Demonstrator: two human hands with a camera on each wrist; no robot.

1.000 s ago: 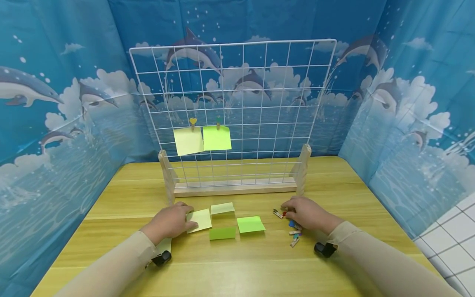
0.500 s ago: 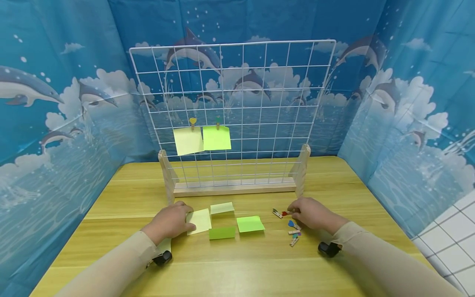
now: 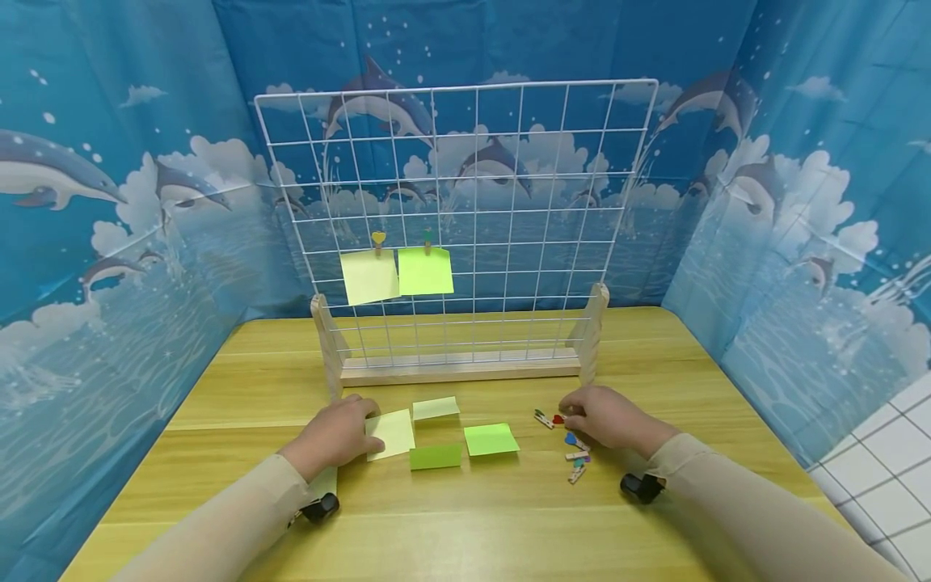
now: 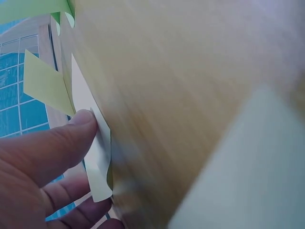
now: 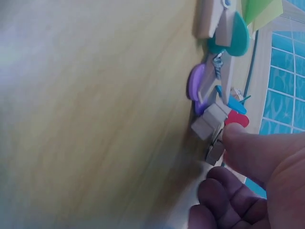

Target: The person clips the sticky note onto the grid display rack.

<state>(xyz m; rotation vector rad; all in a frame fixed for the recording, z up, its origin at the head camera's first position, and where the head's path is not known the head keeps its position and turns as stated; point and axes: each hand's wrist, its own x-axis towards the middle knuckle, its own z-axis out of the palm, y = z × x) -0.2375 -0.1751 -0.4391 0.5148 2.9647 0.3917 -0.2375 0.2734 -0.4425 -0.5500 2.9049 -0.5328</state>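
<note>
My left hand [image 3: 333, 436] pinches a pale yellow sticky note [image 3: 393, 433]; in the left wrist view the thumb lies on the note's face, with fingers behind it. At the right, my right hand [image 3: 609, 418] holds a small wooden clothespin with a red heart [image 5: 237, 118] between thumb and fingers, low over the table. Several more heart clothespins lie beside it, one with a blue heart [image 3: 570, 437] and one with a purple heart [image 5: 196, 82]. Between the hands are another pale yellow note [image 3: 436, 409] and two green notes, one folded up [image 3: 436, 457] and one flatter [image 3: 491, 439].
A white wire grid in a wooden base [image 3: 465, 371] stands behind the hands. Clothespins hold a pale yellow note [image 3: 369, 277] and a bright green note [image 3: 426, 272] on it. Another pale note [image 3: 324, 482] lies under the left wrist. Dolphin-print curtains surround the wooden table [image 3: 465, 533].
My right hand drew slightly right, uncovering the red and blue heart clothespins, then shifted a little back left. The left hand and its note stay in place.
</note>
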